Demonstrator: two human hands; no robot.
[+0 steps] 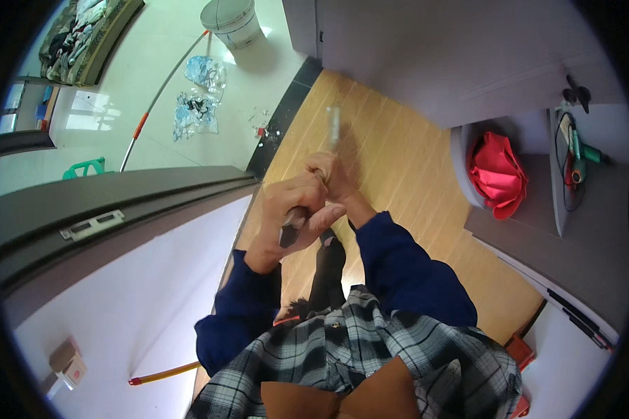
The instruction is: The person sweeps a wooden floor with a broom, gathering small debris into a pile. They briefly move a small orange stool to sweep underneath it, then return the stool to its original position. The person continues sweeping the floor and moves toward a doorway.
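Both my hands grip one long-handled tool with a brown handle (pixel 295 222). My left hand (pixel 286 206) is closed around it near its butt end, which points up toward me. Farther down, my right hand (pixel 334 178) wraps the same handle, close against the left. A pale, blurred far end (pixel 334 127) shows beyond my right hand, over the wood-look floor (pixel 391 133). Blur and the steep angle hide what kind of tool it is. Small white scraps and a red bit (pixel 261 132) lie to the left, at the dark threshold strip (pixel 281 126).
A grey door (pixel 440 49) stands at the upper right, with a cabinet holding a red cloth bag (pixel 497 174) and a green hair dryer (pixel 579 166). A dark door frame (pixel 154 188) is to my left. Beyond lie plastic bags (pixel 201 98), a pole (pixel 141 122) and a bucket (pixel 230 24).
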